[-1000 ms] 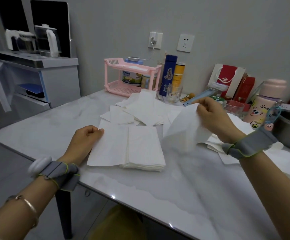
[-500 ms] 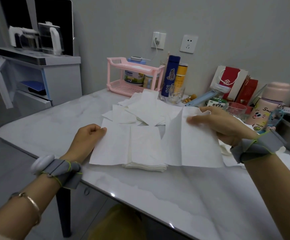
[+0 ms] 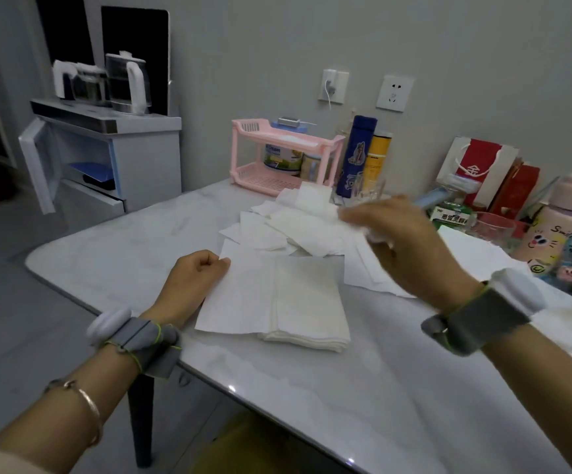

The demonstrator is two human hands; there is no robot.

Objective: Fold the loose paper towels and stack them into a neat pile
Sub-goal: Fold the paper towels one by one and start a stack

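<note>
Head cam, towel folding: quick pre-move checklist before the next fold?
1. Left hand pins the unfolded sheet at its left edge: ok.
2. Folded stack edges roughly aligned, lying flat: ok.
3. Sheet overlaps the stack, ready to fold over: ok.
4. Right hand grip: blurred, above the loose pile; whether it holds a towel: cannot tell.
5. Loose pile still unfolded and scattered: not ok.
6. Table space in front of the stack free: ok.
</note>
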